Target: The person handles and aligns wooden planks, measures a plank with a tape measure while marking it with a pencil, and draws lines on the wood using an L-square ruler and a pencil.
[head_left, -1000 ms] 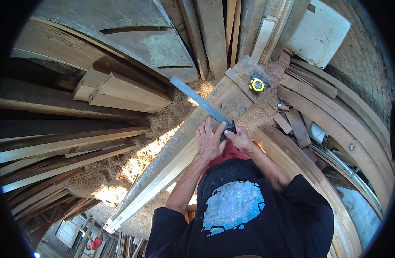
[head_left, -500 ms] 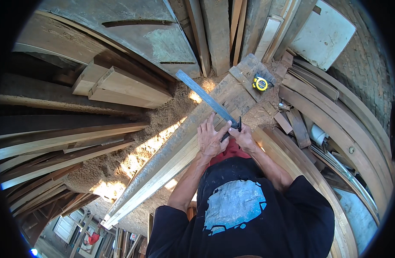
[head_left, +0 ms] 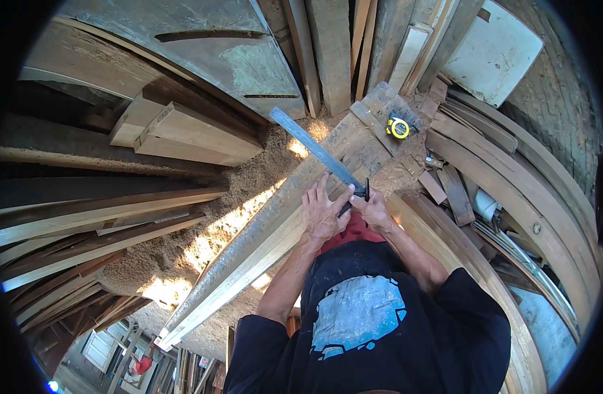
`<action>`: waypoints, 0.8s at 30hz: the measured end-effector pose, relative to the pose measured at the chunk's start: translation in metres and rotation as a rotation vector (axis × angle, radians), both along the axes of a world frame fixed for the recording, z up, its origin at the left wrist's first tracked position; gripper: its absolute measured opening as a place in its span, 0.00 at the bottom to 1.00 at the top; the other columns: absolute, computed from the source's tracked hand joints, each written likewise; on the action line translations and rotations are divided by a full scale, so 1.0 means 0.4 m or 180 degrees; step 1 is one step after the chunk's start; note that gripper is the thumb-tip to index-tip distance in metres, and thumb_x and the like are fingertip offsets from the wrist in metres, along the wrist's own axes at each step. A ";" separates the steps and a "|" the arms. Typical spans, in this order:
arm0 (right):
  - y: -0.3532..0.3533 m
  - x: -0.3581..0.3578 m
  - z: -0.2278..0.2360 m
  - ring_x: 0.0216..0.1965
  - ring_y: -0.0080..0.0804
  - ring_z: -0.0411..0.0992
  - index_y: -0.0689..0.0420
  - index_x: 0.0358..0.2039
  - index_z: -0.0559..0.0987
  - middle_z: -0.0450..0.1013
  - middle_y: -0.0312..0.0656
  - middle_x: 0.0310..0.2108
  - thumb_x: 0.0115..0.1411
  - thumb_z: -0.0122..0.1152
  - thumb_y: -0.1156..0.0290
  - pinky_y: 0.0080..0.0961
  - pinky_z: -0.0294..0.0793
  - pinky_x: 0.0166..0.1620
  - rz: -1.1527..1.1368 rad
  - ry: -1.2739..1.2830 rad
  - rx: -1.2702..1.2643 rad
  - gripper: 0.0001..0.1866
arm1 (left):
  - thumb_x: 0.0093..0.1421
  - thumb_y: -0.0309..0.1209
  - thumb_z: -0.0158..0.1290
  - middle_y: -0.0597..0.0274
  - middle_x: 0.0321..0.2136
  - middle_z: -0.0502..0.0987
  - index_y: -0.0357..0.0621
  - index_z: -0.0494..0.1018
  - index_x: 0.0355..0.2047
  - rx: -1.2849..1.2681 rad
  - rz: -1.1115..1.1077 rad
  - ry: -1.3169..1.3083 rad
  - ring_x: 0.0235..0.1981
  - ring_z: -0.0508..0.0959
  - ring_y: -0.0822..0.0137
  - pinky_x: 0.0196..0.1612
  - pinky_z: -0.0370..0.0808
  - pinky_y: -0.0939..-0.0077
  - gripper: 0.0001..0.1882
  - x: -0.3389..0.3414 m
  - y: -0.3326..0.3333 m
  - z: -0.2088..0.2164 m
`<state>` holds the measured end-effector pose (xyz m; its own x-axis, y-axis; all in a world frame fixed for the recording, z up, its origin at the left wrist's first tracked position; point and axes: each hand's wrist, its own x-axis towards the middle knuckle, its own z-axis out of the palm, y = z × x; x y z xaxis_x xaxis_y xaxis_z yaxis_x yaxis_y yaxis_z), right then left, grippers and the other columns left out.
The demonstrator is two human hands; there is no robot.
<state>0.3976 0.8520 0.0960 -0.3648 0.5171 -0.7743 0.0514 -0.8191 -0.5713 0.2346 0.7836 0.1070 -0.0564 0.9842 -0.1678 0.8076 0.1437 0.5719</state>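
A square with a long grey metal blade (head_left: 309, 143) and a black handle (head_left: 360, 192) lies slantwise over the near part of the workbench. My right hand (head_left: 375, 211) is closed round the black handle, though its fingertips are partly hidden. Beside it, my left hand (head_left: 323, 211) rests at the edge of a long timber beam (head_left: 245, 243), fingers stretched and apart. Its thumb reaches across to touch the square near the handle. Farther off, a yellow and black tape measure (head_left: 398, 128) sits on the worn wooden bench top (head_left: 373, 128).
Stacked boards (head_left: 111, 203) fill the left side, and curved planks (head_left: 521, 184) the right. Sawdust (head_left: 144, 256) covers the floor. A white panel (head_left: 495, 56) leans at the back right. Far off at lower left is a person in red (head_left: 142, 365).
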 end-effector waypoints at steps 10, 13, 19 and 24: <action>0.022 -0.008 0.031 0.34 0.16 0.71 0.61 0.43 0.79 0.75 0.30 0.34 0.65 0.61 0.77 0.18 0.72 0.39 0.0234 -0.0213 -0.0063 0.07 | 0.47 0.42 0.66 0.39 0.64 0.59 0.77 0.69 0.62 0.0045 0.0009 -0.0049 0.59 0.64 0.39 0.59 0.62 0.44 0.39 0.000 0.006 0.001; 0.019 -0.006 0.028 0.36 0.16 0.71 0.61 0.43 0.79 0.75 0.30 0.35 0.65 0.61 0.76 0.18 0.72 0.40 0.0236 -0.0093 -0.0135 0.07 | 0.47 0.42 0.66 0.39 0.64 0.59 0.77 0.69 0.61 0.0040 0.0020 -0.0057 0.59 0.64 0.39 0.58 0.62 0.44 0.39 0.000 0.008 0.002; 0.016 0.001 0.009 0.37 0.16 0.71 0.62 0.44 0.79 0.76 0.30 0.36 0.66 0.59 0.76 0.19 0.72 0.42 0.0383 0.0065 0.0085 0.08 | 0.44 0.40 0.66 0.41 0.62 0.61 0.75 0.74 0.57 0.0163 0.0098 0.0001 0.56 0.65 0.40 0.55 0.63 0.47 0.36 0.004 0.010 0.012; -0.002 0.018 -0.022 0.36 0.16 0.70 0.61 0.44 0.79 0.75 0.29 0.36 0.66 0.59 0.76 0.19 0.71 0.41 0.0427 0.0077 0.0171 0.07 | 0.44 0.40 0.66 0.41 0.62 0.61 0.75 0.75 0.57 0.0053 0.0069 0.0000 0.56 0.65 0.41 0.55 0.63 0.47 0.36 0.006 0.009 0.013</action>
